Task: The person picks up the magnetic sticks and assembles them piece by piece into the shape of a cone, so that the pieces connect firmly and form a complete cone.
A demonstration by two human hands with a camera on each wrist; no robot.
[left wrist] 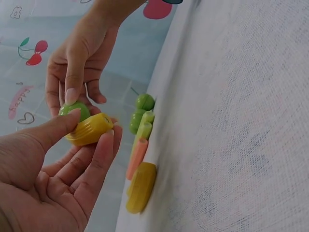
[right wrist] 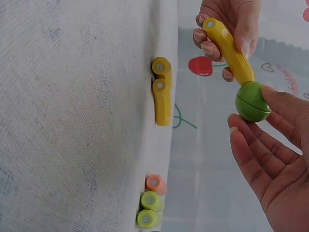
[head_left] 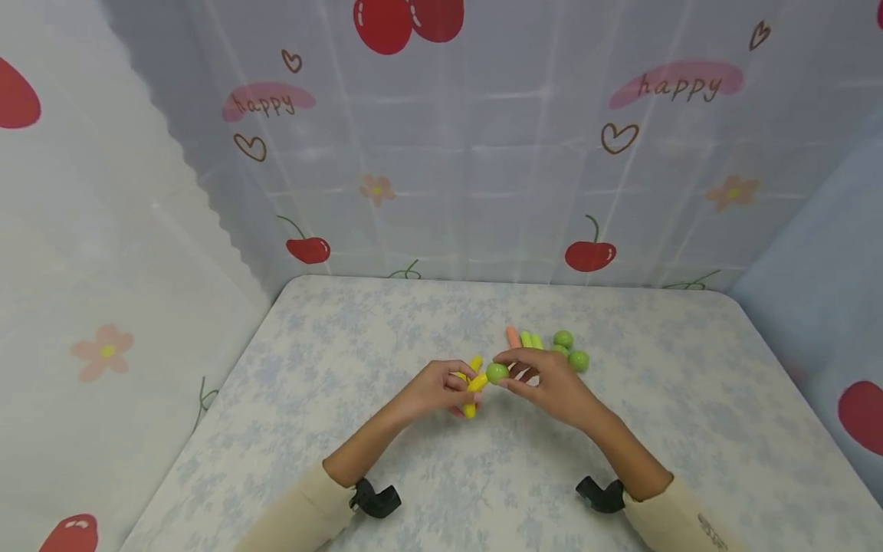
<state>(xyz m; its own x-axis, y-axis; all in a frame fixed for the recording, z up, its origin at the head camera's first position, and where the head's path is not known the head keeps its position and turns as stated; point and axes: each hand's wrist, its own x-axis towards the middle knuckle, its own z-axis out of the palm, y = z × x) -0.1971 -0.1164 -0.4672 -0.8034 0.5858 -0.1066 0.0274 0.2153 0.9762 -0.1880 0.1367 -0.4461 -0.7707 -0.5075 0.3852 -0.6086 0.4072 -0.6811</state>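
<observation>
The hands are held close together below the center of the head view. A curved yellow, banana-shaped piece with a small gray disc on its end face is grasped between the thumb and fingers of the left hand. A smooth green ball with a dark seam line is pinched between the thumb and fingers of the right hand. In the right wrist view, the yellow piece and the ball are positioned end to surface at the upper right of the frame, apparently in contact, and both are held above the table.

Two further yellow curved pieces are seen on the table, placed side by side at the upper center of the right wrist view. An orange stick-shaped piece and two light green stick-shaped pieces are arranged in a row right of center in the head view. Three green balls are grouped to the right of that row.

The table is covered with a pale cloth patterned in blue. It is backed by a white curtain printed with red cherries. Beige sleeves are shown along the bottom edge.
</observation>
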